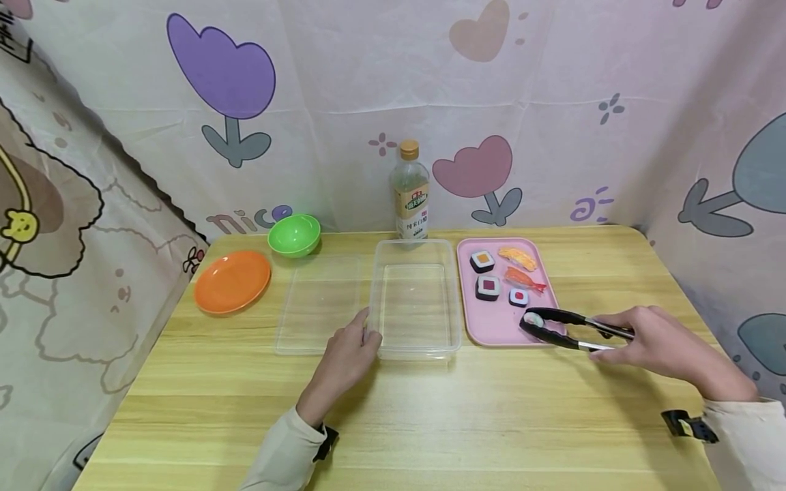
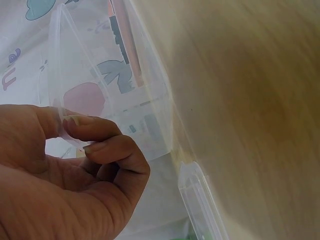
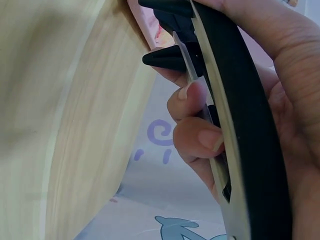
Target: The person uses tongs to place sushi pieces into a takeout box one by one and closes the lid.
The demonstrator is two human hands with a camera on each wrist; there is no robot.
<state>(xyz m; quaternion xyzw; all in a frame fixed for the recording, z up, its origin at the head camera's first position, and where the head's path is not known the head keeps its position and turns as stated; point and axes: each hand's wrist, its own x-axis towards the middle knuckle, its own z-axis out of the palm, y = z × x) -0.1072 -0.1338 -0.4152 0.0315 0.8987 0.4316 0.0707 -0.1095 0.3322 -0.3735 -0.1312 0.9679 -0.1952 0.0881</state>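
My left hand [image 1: 345, 356] pinches the left rim of a clear plastic container [image 1: 413, 310]; the left wrist view shows thumb and forefinger on that rim [image 2: 59, 75]. In my right hand [image 1: 660, 344] is a pair of black-and-steel tongs [image 1: 555, 314], gripped around the handles. Between the tong tips sits a small pale toy sushi piece [image 1: 533, 320], over the lower right of a pink tray [image 1: 491, 329]. Farther up the tray lie sushi rolls [image 1: 488, 288], a shrimp sushi [image 1: 525, 279] and an orange-topped sushi [image 1: 517, 258]. The right wrist view shows the tongs' handle [image 3: 245, 110] but hides their tips.
Left of the container a clear flat lid [image 1: 319, 307] lies on the wooden table [image 1: 430, 423]. Beyond it stand a green bowl [image 1: 295, 236] and an orange plate [image 1: 232, 281]. A bottle [image 1: 413, 194] rises behind the container, against the patterned cloth.
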